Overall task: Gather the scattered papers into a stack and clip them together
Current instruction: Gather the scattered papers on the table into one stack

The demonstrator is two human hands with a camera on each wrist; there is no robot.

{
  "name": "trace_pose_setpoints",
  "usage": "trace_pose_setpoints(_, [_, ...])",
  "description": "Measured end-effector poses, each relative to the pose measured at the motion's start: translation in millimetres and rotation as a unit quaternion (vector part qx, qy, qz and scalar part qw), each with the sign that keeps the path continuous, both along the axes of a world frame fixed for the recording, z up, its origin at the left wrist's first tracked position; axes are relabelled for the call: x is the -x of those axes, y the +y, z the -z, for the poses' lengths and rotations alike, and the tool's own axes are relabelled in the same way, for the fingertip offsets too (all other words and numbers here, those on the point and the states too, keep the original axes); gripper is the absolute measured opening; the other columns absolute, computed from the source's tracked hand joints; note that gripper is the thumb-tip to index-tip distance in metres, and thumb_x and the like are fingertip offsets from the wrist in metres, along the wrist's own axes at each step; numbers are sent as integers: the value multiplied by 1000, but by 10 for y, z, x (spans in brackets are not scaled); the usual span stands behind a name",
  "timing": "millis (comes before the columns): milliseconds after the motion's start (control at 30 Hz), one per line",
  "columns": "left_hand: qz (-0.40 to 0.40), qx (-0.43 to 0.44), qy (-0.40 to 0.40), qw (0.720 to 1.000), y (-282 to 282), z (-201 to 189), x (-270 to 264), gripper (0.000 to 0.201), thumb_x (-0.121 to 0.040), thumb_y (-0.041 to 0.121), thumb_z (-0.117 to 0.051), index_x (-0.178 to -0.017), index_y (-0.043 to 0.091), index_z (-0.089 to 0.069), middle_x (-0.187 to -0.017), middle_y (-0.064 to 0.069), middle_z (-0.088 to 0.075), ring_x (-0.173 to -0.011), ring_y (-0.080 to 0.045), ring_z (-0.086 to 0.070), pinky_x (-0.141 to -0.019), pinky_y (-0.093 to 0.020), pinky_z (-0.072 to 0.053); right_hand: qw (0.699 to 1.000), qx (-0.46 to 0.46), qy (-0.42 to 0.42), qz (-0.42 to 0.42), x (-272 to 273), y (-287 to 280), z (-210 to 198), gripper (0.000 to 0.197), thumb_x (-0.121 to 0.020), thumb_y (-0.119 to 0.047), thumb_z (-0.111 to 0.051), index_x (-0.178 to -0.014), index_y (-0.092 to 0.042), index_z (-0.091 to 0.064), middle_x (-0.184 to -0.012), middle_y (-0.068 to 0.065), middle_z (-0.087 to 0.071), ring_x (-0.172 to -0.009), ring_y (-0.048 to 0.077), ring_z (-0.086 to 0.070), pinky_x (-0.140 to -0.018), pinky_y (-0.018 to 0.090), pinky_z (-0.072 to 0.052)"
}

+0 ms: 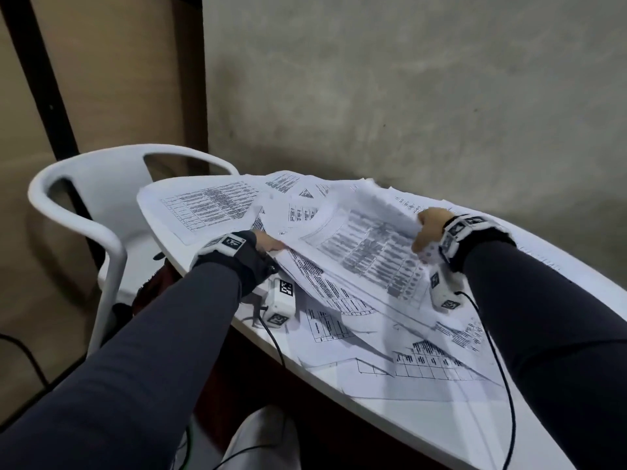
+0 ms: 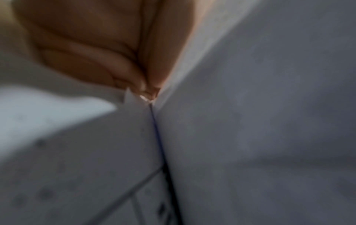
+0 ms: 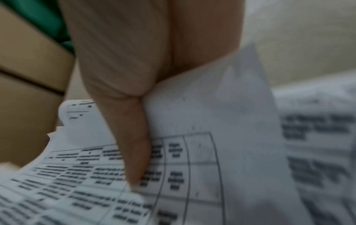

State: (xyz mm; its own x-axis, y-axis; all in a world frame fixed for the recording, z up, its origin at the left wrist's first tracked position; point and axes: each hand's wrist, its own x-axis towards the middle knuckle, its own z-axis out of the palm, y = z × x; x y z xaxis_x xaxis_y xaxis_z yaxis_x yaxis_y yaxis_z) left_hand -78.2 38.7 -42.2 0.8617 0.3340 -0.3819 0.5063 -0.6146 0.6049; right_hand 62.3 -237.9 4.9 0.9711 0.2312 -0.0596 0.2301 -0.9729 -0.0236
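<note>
Paper is in both grips. The right hand [image 1: 428, 232] has its fingers curled round the far right edge of a lifted bundle of sheets [image 1: 366, 252]; in the right wrist view the thumb [image 3: 134, 137] lies pressed flat across a printed table, clamping several leaves at once. The left hand [image 1: 268, 242] holds the opposite edge of the same bundle; its wrist view shows fingertips [image 2: 134, 85] pinched closed on a paper edge, though blur hides how many leaves they hold.

The bundle is raised off the white table [image 1: 576, 300] between the two hands, sagging in the middle and with ragged, unaligned edges. Loose sheets [image 1: 424, 364] lie flat under it near the person, and others [image 1: 207, 205] are fanned out toward the table's far left corner, beside a white plastic chair [image 1: 78, 205].

Assessment: gathering looks partly done. Some sheets are collected; a good number remain spread out. Squaring the edges and clipping appear outstanding. No clip can be seen in any view.

Writing: the sheets carry printed tables and text blocks, none legible owing to blur. Black-and-white square markers show on the wrist units [image 1: 281, 300]; they carry no readable words.
</note>
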Motion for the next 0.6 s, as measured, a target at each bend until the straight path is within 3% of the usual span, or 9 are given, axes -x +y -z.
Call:
trace_pose_setpoints(100, [4, 14, -3, 1000, 86, 61, -109, 71, -94, 50, -41, -142, -1, -34, -149, -15, -37, -126, -24, -45, -93, -29, -41, 987, -133, 3, 90, -20, -249, -103, 43, -60, -18, -82, -94, -1, -61, -89, 14, -62, -83, 29, -61, -77, 34, -50])
trace_pose_setpoints(167, [13, 69, -24, 997, 223, 238, -306, 98, -75, 76, -40, -146, 9, -30, -150, -11, -37, -127, -24, -44, -104, -32, -35, 973, -192, 23, 129, -49, -349, -142, 68, -47, -28, -85, -104, -1, -61, -95, 16, -68, -86, 32, -65, -86, 43, -54])
trace_pose_setpoints(233, [-20, 143, -60, 988, 215, 324, -335, 118, -55, 91, -43, -149, 22, -24, -152, -7, -35, -129, -22, -45, -109, -33, -32, 968, -200, 53, 144, -185, -417, -50, 67, -45, -32, -88, -102, -8, -63, -98, 15, -70, -90, 34, -66, -90, 48, -53])
trace_pose_setpoints(267, [-37, 193, -77, 977, 139, 241, -241, 107, -61, 87, -43, -148, 26, -26, -152, -2, -33, -129, -18, -48, -106, -29, -37, 965, -201, 78, 148, -391, -458, 77, 74, -38, -37, -90, -102, -11, -64, -98, 13, -70, -91, 33, -66, -90, 48, -52])
trace_pose_setpoints(333, [-26, 245, -86, 965, 62, 117, -128, 61, -87, 60, -43, -138, 28, -37, -143, 7, -39, -113, -7, -61, -84, -13, -47, 965, -194, 120, 128, -217, -269, 138, 103, -15, -54, -90, -105, -12, -66, -98, 8, -71, -93, 32, -67, -90, 47, -53])
trace_pose_setpoints(367, [-22, 265, -82, 960, 81, 126, -140, 52, -90, 48, -49, -135, 23, -44, -138, 3, -47, -109, -12, -63, -76, -12, -47, 961, -210, 136, 121, -74, -153, 166, 103, -18, -60, -89, -107, -12, -67, -98, 7, -71, -94, 31, -67, -89, 43, -54])
trace_pose_setpoints(467, [18, 251, -42, 967, 108, 125, -100, 41, -88, 20, -62, -123, -1, -57, -109, -4, -66, -96, -23, -64, -68, -19, -50, 988, -89, 103, 71, 415, 29, 162, 56, -74, -58, -68, -111, -16, -67, -111, 4, -68, -104, 26, -63, -85, 28, -48])
trace_pose_setpoints(533, [22, 257, -31, 966, 119, 117, -56, 16, -88, 11, -61, -96, -3, -66, -68, -3, -73, -60, -15, -70, -48, -14, -52, 999, 16, 20, 45, 535, 0, 181, 54, -74, -69, -52, -108, -30, -69, -117, -1, -67, -106, 23, -63, -93, 30, -48])
trace_pose_setpoints(600, [32, 268, -20, 963, 94, 114, -35, 9, -89, 6, -58, -84, 2, -64, -53, 2, -71, -45, -9, -67, -46, -14, -53, 994, -13, 78, 71, 567, -3, 163, 46, -74, -65, -56, -79, -22, -71, -87, 1, -70, -80, 20, -64, -86, 26, -48])
